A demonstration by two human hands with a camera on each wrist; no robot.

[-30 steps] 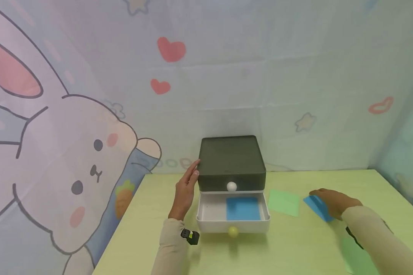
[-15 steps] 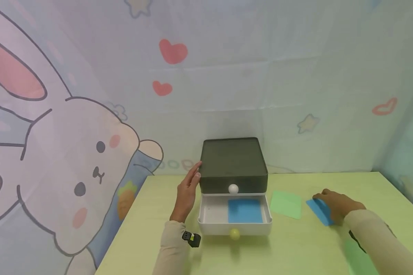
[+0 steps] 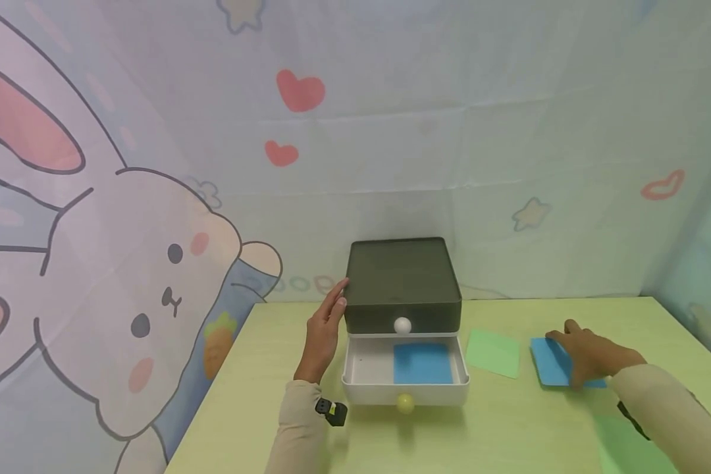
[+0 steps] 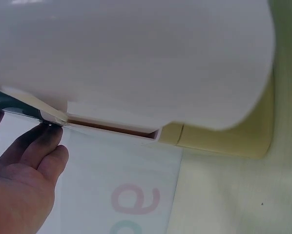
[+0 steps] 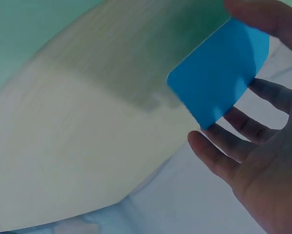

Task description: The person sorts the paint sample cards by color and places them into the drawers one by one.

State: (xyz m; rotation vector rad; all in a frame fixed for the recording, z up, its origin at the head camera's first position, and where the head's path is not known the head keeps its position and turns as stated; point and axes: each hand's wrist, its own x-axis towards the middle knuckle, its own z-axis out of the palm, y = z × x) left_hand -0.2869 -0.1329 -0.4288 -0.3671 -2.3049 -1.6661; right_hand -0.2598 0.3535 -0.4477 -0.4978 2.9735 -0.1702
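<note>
- Head: right hand [image 3: 595, 355] pinches a blue card [image 3: 548, 364], just right of a green sheet [image 3: 494, 353]; left hand [image 3: 322, 337], fingers extended, touches the drawer unit [image 3: 403, 273]
- Left wrist: fingertips [image 4: 47, 140] against its side
- Right wrist: thumb [image 5: 269, 17] opposite fingers [image 5: 212, 150], card between

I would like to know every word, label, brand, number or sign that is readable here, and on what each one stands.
Nothing is clearly readable.
Wall backdrop: faint rounded letters beside the rabbit drawing, too blurred to read.
Black left-wrist device: small yellow mark, too small to read.
Drawer unit, held blue card: no text visible.
</note>
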